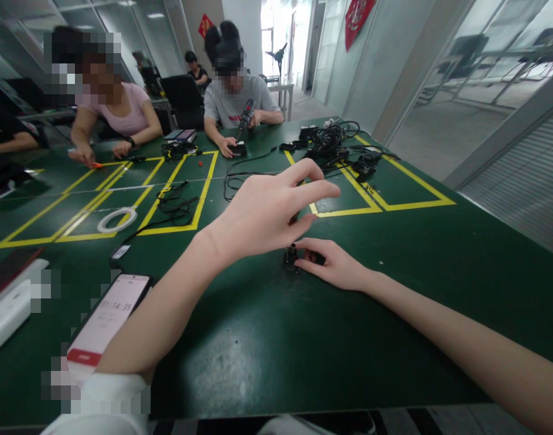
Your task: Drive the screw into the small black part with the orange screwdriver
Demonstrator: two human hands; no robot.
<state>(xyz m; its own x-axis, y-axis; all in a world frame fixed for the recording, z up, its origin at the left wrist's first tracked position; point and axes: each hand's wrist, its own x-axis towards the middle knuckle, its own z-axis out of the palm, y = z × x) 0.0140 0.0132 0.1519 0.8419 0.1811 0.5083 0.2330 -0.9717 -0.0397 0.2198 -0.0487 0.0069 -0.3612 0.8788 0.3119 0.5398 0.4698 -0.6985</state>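
Note:
My left hand (271,211) is raised above the table, its curved fingers apart and no held object plainly showing. A dark patch shows between its thumb and fingers, too small to make out. Just below it, a small black part with a round base and a short upright post (291,257) stands on the green tabletop (258,338). My right hand (337,264) rests beside that part, thumb and index finger closed at its right side. Another dark bit shows inside the curl of the right fingers, partly hidden.
Tangled black cables (330,142) lie at the far right inside yellow tape markings. A phone (110,320), a white tape ring (116,220) and a loose cable (179,205) are to the left. Across the table, a person holds a power drill (246,115); another person sits further left.

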